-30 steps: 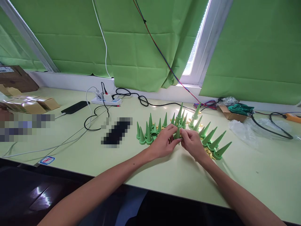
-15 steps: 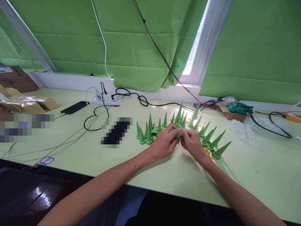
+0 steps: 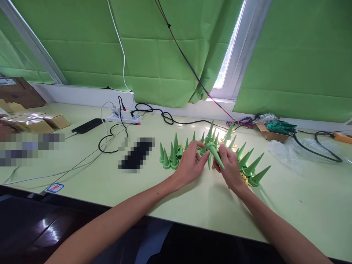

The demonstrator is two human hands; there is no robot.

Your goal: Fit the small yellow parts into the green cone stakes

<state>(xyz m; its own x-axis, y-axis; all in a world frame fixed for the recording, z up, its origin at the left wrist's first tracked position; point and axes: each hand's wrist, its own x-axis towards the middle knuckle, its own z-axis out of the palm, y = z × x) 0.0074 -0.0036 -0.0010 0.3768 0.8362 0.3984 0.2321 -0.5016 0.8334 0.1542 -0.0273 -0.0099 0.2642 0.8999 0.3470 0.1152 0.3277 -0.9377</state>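
A green plastic spike (image 3: 216, 156), a hollow-looking cone with a round collar, is held between my hands with its tip pointing down to the right. My right hand (image 3: 230, 168) grips it, thumb above and fingers partly hidden behind it. My left hand (image 3: 191, 161) is close to the collar, index finger curved and thumb apart from it; whether a fingertip touches the collar is unclear. Around both hands are several more green spikes. On the left, spikes (image 3: 166, 161) stand upright on their collars; on the right, others (image 3: 260, 176) lean over small yellow pieces (image 3: 244, 178).
A pixelated dark object (image 3: 136, 154) lies left of the spikes. Further back are a power strip (image 3: 125, 118), a black device (image 3: 88, 125) and looped cables. Yellowish boxes (image 3: 41, 124) stand far left. At right are an open carton (image 3: 272, 135) and clear plastic bags (image 3: 286, 154).
The held spike has come into view, turned so its tip points down to the right. My left fingers have spread and drawn slightly away from my right hand.
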